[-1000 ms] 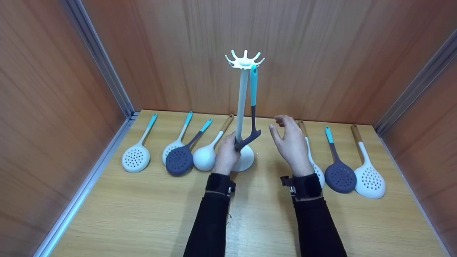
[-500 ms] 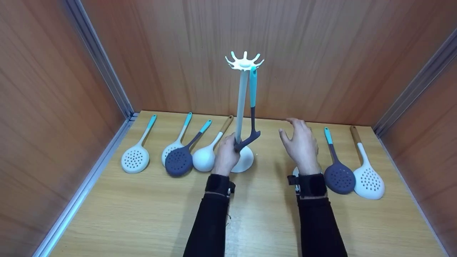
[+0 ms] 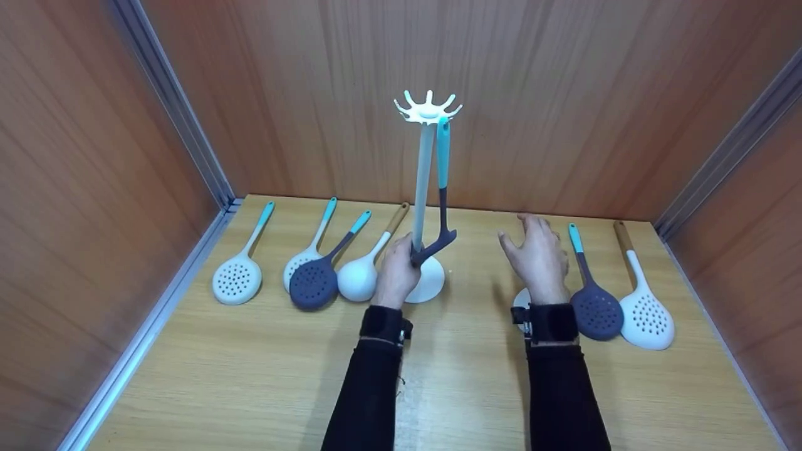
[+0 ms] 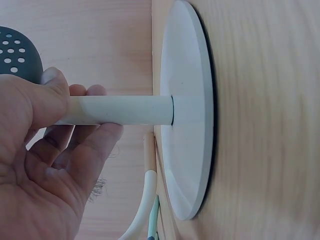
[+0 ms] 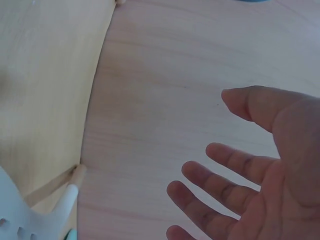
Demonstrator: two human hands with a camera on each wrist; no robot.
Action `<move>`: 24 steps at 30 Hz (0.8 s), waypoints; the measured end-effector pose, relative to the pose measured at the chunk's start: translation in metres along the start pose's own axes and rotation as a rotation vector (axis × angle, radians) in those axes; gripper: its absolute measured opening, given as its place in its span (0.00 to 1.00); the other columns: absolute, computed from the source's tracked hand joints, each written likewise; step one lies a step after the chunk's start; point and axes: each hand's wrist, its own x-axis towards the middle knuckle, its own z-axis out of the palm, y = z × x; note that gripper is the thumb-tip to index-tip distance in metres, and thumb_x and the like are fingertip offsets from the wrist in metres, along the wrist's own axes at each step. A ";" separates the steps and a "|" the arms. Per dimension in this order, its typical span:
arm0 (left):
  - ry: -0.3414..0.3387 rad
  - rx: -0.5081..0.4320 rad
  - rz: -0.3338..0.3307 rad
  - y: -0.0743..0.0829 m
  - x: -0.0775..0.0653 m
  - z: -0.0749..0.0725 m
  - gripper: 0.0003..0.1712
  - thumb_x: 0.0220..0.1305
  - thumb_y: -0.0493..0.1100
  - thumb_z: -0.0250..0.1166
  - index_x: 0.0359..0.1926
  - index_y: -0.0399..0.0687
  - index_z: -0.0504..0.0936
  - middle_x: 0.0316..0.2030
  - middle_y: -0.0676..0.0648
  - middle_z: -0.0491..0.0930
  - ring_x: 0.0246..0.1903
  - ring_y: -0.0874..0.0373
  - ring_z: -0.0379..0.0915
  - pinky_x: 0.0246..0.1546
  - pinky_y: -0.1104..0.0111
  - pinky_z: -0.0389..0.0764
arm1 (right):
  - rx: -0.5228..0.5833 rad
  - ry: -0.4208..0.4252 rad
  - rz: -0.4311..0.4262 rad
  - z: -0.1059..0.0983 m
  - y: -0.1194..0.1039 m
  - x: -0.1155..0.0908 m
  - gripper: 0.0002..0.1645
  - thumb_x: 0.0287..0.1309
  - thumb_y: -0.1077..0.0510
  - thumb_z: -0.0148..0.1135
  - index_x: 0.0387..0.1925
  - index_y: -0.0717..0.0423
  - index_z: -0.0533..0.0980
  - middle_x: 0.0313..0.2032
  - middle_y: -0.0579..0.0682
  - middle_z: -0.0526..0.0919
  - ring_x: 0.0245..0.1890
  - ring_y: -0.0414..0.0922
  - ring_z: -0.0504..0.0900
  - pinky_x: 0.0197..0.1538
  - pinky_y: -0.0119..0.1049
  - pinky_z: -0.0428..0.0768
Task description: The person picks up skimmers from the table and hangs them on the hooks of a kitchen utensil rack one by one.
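My left hand (image 3: pixel 398 272) grips the white pole (image 4: pixel 135 110) of a utensil stand, whose round base (image 4: pixel 187 110) stands on the table. From the stand's pronged top (image 3: pixel 428 113) hangs a dark perforated skimmer (image 3: pixel 443 207) with a turquoise handle, its head close by my left hand. My right hand (image 3: pixel 540 266) hovers with its fingers spread, holding nothing. Beneath it lies a white slotted utensil (image 5: pixel 20 212) with a wooden handle, mostly hidden by the hand in the head view.
To the left lie a white skimmer (image 3: pixel 237 279), another white one (image 3: pixel 301 260) under a dark skimmer (image 3: pixel 314 285), and a white ladle (image 3: pixel 358 279). To the right are a dark skimmer (image 3: pixel 596 312) and a white slotted turner (image 3: pixel 647 321). Wooden panels (image 3: pixel 532 113) enclose the table (image 3: pixel 250 376).
My right hand has moved to the right and slightly down, over the white slotted utensil with the wooden handle. The left hand and the stand have stayed in place.
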 end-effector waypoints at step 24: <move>-0.038 -0.026 -0.047 0.001 0.001 0.000 0.12 0.67 0.29 0.65 0.40 0.51 0.76 0.39 0.48 0.79 0.46 0.51 0.78 0.52 0.54 0.81 | 0.014 -0.227 0.136 0.013 0.038 0.013 0.57 0.65 0.27 0.58 0.79 0.58 0.56 0.74 0.66 0.62 0.69 0.69 0.66 0.62 0.72 0.69</move>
